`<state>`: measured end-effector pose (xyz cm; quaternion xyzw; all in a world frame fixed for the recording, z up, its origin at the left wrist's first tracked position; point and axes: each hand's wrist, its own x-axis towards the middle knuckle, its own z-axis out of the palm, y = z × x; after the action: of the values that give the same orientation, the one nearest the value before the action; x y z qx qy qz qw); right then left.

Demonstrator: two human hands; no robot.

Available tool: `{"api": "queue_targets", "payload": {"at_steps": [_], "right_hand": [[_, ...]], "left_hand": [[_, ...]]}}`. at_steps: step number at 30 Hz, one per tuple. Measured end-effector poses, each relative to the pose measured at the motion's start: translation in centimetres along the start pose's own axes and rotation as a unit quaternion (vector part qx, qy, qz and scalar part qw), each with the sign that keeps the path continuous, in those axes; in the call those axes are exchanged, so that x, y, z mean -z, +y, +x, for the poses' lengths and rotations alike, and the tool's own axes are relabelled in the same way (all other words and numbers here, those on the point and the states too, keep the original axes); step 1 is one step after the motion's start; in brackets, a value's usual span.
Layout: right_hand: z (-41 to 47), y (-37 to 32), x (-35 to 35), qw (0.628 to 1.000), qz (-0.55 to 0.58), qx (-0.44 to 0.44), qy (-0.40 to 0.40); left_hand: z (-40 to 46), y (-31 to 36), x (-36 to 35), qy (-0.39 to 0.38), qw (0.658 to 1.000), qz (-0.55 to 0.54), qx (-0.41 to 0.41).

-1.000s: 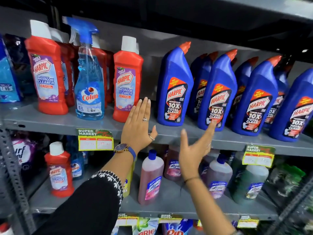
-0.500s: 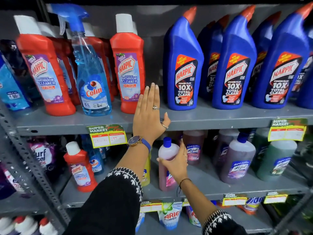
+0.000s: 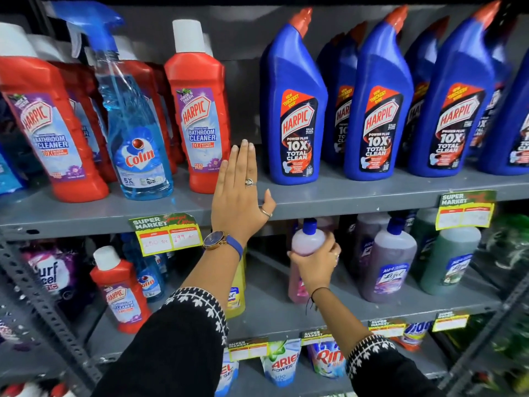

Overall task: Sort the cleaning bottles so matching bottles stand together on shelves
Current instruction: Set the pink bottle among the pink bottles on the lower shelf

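My right hand [image 3: 316,266] grips the shoulder of a pink bottle with a blue cap [image 3: 306,239] on the lower shelf. My left hand [image 3: 240,193] is flat and open, fingers together, raised against the upper shelf edge between a red Harpic bathroom cleaner [image 3: 199,110] and a blue Harpic toilet cleaner [image 3: 293,110]. A blue Colin spray bottle [image 3: 134,133] stands among the red Harpic bottles [image 3: 45,124] on the upper left. More blue Harpic bottles [image 3: 378,116] line the upper right.
On the lower shelf [image 3: 266,308] stand a small red Harpic bottle [image 3: 120,290], small Colin bottles [image 3: 148,279], a yellow bottle [image 3: 237,293], purple Lizol bottles [image 3: 389,265] and a green one [image 3: 449,259]. Detergent pouches [image 3: 280,365] sit below. Price tags [image 3: 166,234] hang on shelf edges.
My right hand dropped from the upper shelf to the lower one and closed around the pink bottle's shoulder. The view moved closer; my left hand stayed raised and flat.
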<state>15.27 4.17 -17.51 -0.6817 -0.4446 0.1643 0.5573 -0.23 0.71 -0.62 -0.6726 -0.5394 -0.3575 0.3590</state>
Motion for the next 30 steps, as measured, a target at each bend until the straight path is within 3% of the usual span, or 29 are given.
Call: {"api": "queue_targets", "payload": {"at_steps": [15, 24, 29, 30], "right_hand": [[2.0, 4.1, 2.5, 0.999, -0.038, -0.001, 0.011], [1.7, 5.6, 3.5, 0.998, -0.034, 0.023, -0.046], [-3.6, 10.6, 4.7, 0.996, -0.073, -0.019, -0.038], [-5.2, 12.0, 4.5, 0.992, -0.071, -0.074, -0.073]], "left_hand": [[0.1, 0.1, 0.0, 0.004, 1.000, 0.001, 0.000], [0.1, 0.5, 0.5, -0.063, 0.998, 0.023, 0.002], [-1.2, 0.8, 1.7, -0.051, 0.998, -0.021, 0.019], [-2.3, 0.7, 1.9, -0.056, 0.998, -0.023, 0.014]]}}
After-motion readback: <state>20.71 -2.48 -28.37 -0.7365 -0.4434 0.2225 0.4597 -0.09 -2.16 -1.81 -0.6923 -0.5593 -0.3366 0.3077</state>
